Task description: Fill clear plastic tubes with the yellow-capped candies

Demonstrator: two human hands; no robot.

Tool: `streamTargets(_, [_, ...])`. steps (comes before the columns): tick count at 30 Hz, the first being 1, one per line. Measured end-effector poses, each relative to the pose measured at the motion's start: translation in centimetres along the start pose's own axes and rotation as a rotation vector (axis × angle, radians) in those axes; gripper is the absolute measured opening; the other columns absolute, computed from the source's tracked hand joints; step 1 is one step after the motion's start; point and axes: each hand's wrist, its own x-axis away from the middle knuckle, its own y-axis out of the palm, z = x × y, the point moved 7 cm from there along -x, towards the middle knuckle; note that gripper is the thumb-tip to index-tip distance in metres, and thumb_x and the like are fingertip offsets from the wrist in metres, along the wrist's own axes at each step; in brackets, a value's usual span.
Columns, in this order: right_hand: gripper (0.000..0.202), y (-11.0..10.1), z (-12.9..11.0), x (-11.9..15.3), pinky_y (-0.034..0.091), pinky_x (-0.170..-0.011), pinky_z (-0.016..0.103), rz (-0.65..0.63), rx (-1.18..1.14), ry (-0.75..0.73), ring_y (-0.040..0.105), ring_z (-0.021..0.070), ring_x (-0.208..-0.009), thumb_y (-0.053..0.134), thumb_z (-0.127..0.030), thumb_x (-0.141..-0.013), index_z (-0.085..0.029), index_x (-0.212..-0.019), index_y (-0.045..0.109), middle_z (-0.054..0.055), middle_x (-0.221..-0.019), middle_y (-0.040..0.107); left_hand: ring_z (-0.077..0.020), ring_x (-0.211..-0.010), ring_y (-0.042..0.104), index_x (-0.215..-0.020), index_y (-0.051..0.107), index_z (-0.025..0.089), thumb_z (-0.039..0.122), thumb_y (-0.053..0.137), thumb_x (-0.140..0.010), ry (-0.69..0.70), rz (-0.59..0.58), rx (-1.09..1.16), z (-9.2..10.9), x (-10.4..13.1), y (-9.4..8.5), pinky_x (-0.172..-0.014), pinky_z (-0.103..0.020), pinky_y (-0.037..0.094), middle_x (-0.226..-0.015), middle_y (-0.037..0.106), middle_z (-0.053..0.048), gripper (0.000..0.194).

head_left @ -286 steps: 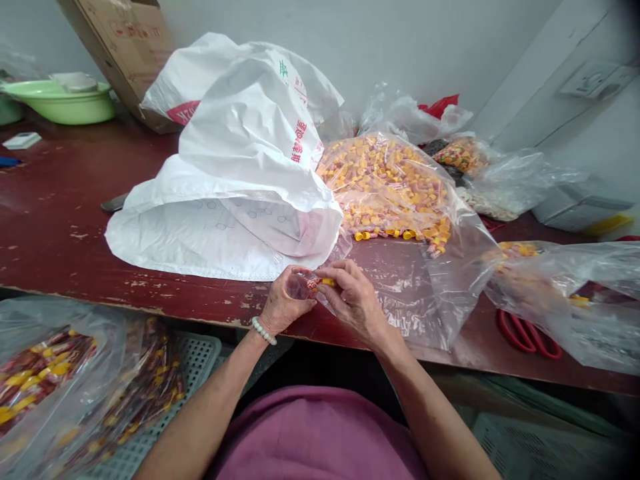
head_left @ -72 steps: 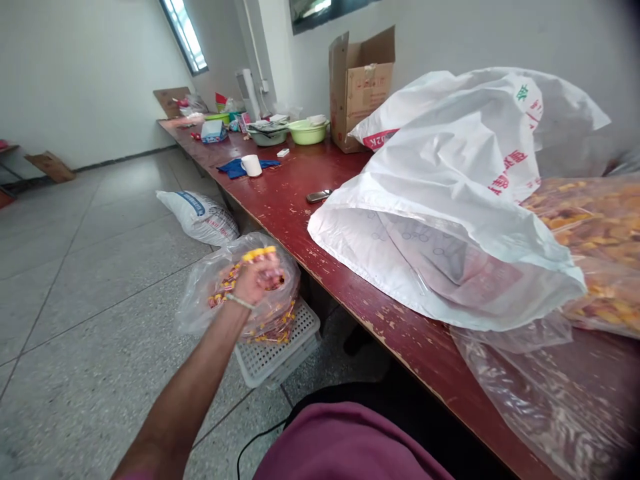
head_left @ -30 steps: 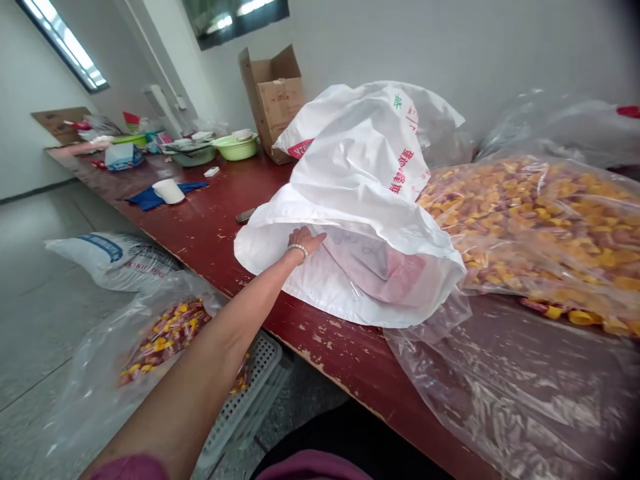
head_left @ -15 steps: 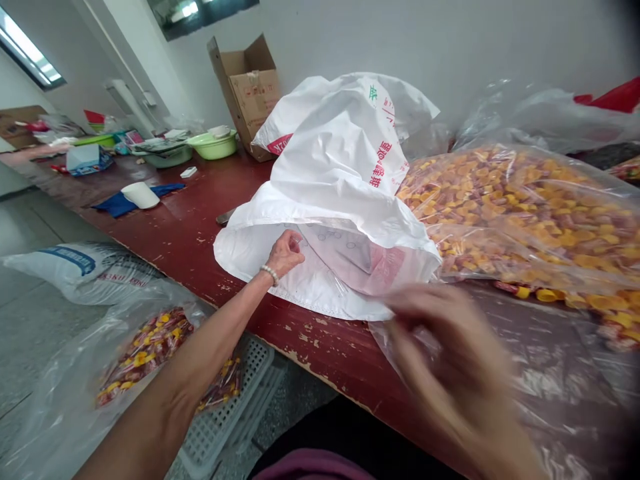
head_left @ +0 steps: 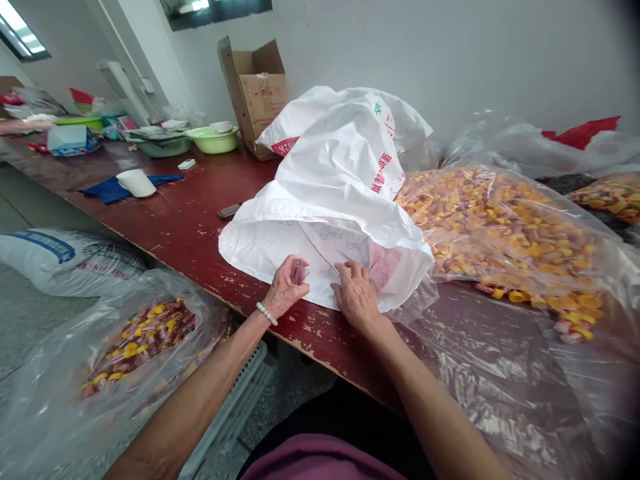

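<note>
My left hand (head_left: 286,288), with a beaded bracelet at the wrist, is closed around a small clear plastic tube (head_left: 297,270) that stands upright between thumb and fingers. It is at the mouth of a large white woven sack (head_left: 330,190) with red and green print. Just to its right, my right hand (head_left: 357,291) lies over the sack's lower lip. Its fingers are bent, with the thumb apart from them. Clear round tube ends show in front of those fingertips, and what lies under the hand is hidden.
A clear bag of yellow-capped pieces (head_left: 510,220) lies on the red table (head_left: 185,233) at right. Another bag of such pieces (head_left: 145,333) rests low at left, near a white crate (head_left: 235,407). A cardboard box (head_left: 263,100) and green basin (head_left: 213,140) stand behind.
My right hand has come from the right foreground, where it was blurred, to the sack's mouth. My left hand has drawn back towards the sack's lip and now shows a clear tube.
</note>
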Motion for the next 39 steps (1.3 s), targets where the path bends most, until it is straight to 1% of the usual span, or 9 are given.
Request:
streamTargets(5, [0.038,-1.6,-2.6,0.8,0.047,-0.079,0.032,0.044,-0.467,-0.08,0.056,0.0188,-0.093,0.046,-0.037,-0.09,-0.019,-0.124,0.047,0.01,-0.111,0.054,-0.0109,-0.067,0.049,-0.105,0.046,0.021,0.012,0.058,-0.064,0.181,-0.053,-0.301,1.6,0.9,1.9,-0.066,-0.024,0.041,-0.076,0.049,0.002,0.044])
streamTargets(10, [0.034,-1.1,-2.8,1.5,0.046,-0.075,0.029,0.053,-0.591,-0.024,0.058,0.0158,-0.08,0.05,-0.026,-0.086,-0.013,-0.117,0.052,0.008,-0.095,0.061,-0.0102,-0.067,0.048,-0.126,0.027,0.022,0.013,0.061,-0.065,0.113,-0.24,-0.228,2.7,1.9,3.2,-0.063,-0.023,0.042,-0.084,0.047,0.001,0.071])
streamTargets(13, [0.026,-0.5,-1.9,2.3,0.046,-0.073,0.029,0.016,-0.533,-0.008,0.057,0.0152,-0.073,0.049,-0.024,-0.085,-0.014,-0.107,0.06,0.007,-0.085,0.061,-0.0094,-0.068,0.05,-0.12,0.039,0.023,0.019,0.058,-0.073,0.051,-0.292,-0.154,3.0,2.7,2.4,-0.066,-0.025,0.045,-0.098,0.049,-0.003,0.051])
streamTargets(16, [0.023,-0.4,0.0,3.1,0.045,-0.071,0.029,-0.028,-0.52,0.053,0.057,0.0151,-0.072,0.048,-0.027,-0.085,-0.016,-0.1,0.063,0.005,-0.084,0.062,-0.0131,-0.072,0.052,-0.103,0.057,0.022,0.023,0.058,-0.075,0.083,-0.186,-0.199,3.2,3.1,0.2,-0.067,-0.027,0.047,-0.096,0.052,-0.005,0.028])
streamTargets(21, [0.027,-3.2,3.4,4.4,0.045,-0.067,0.027,0.107,-0.467,0.159,0.055,0.0148,-0.068,0.048,-0.037,-0.086,-0.017,-0.1,0.059,0.003,-0.079,0.061,-0.0191,-0.072,0.054,-0.084,0.068,0.022,0.016,0.062,-0.066,0.206,-0.07,-0.471,3.7,2.7,-1.7,-0.061,-0.028,0.045,-0.081,0.055,-0.006,0.02])
streamTargets(27, [0.022,-2.9,0.8,6.4,0.046,-0.064,0.028,-0.03,0.029,-0.066,0.058,0.0203,-0.081,0.051,-0.021,-0.085,-0.018,-0.107,0.054,0.009,-0.096,0.055,-0.02,-0.066,0.054,-0.076,0.066,0.02,0.008,0.055,-0.064,0.379,-0.495,-0.994,2.8,2.1,4.2,-0.06,-0.03,0.041,-0.074,0.058,-0.006,0.02])
streamTargets(31, [0.025,-1.1,1.2,7.8,0.049,-0.072,0.029,-0.008,-0.051,-0.034,0.057,0.0197,-0.085,0.049,-0.017,-0.086,-0.016,-0.111,0.05,0.009,-0.101,0.052,-0.023,-0.076,0.054,-0.073,0.061,0.018,0.02,0.058,-0.07,0.491,-0.402,-0.967,3.1,1.1,6.1,-0.069,-0.033,0.043,-0.075,0.057,-0.008,0.004])
streamTargets(35, [0.018,-0.5,2.3,8.9,0.049,-0.077,0.031,0.045,-0.202,-0.004,0.056,0.0188,-0.085,0.049,-0.019,-0.087,-0.017,-0.105,0.051,0.008,-0.099,0.053,-0.0226,-0.088,0.052,-0.084,0.057,0.016,0.009,0.044,-0.075,0.604,-0.216,-0.935,4.3,0.2,6.3,-0.08,-0.034,0.043,-0.086,0.057,-0.009,0.016])
streamTargets(39, [0.025,-0.8,3.0,9.2,0.048,-0.079,0.032,0.139,-0.328,0.03,0.058,0.019,-0.086,0.05,-0.024,-0.087,-0.016,-0.111,0.048,0.008,-0.096,0.057,-0.0253,-0.11,0.046,-0.1,0.057,0.015,0.002,0.045,-0.071,0.719,-0.439,-0.965,3.8,-0.5,9.1,-0.098,-0.042,0.034,-0.108,0.059,-0.011,0.034])
